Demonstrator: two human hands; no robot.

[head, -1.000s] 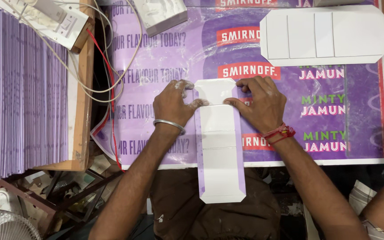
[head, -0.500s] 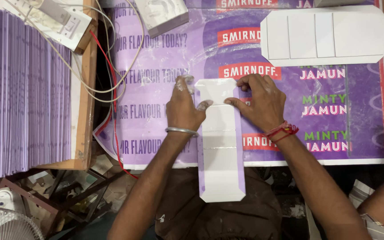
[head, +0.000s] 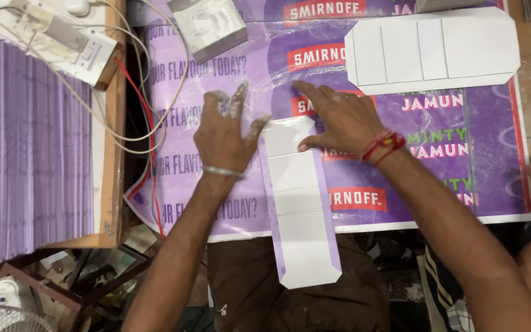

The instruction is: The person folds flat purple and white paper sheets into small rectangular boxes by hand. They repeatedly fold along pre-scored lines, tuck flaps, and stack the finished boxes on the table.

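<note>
My left hand [head: 224,132] and right hand [head: 337,117] lie flat, fingers spread, holding nothing, flanking the folded card strip [head: 299,200]. Its overhanging end may shift, causing crooked creases.

White, purple-edged card strip [head: 299,203]; seemingly whitish-smeared fingers [head: 236,101]

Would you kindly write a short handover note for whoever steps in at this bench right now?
Left hand: flat on the purple printed sheet, fingers spread, thumb at the left edge of the folded white card strip. It holds nothing.
Right hand: palm down, thumb pressing the strip's top panel, forefinger pointing up-left across the sheet.
The strip lies lengthwise, its near end overhanging the table edge. A second flat creased card blank lies at top right, untouched.
Done: the strip appears folded over along its length.
Left: cannot tell whether its seam is stuck down.
</note>
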